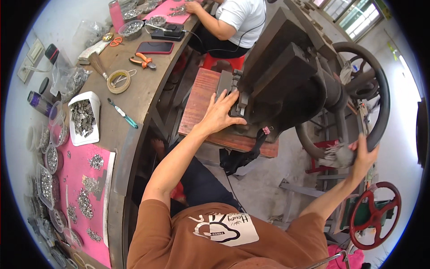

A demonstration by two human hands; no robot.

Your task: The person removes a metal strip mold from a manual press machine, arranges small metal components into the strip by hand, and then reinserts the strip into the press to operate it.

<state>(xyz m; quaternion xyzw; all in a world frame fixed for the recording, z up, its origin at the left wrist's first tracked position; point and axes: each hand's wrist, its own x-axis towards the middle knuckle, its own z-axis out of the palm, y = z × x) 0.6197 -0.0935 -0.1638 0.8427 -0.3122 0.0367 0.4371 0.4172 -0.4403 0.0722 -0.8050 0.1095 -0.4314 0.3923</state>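
My left hand (221,110) lies with its fingers spread over the dark metal block (236,101) at the foot of a heavy iron press (286,83). The thumb points toward the press, and what lies under the palm is hidden. My right hand (366,154) is closed round the rim of the large dark handwheel (384,96) at the right. A pale cloth (337,155) is wrapped on that rim beside my right hand. The press stands on a worn reddish wooden board (197,101). A black strap-like item (244,157) with a pink clip hangs at the board's front edge.
Left is a long workbench (130,85) with orange-handled pliers (143,60), a tape roll (119,81), a toothbrush (122,113), a phone (155,47) and a white tray (84,134) of metal bits. A co-worker (237,22) sits ahead. A red handwheel (375,215) stands lower right.
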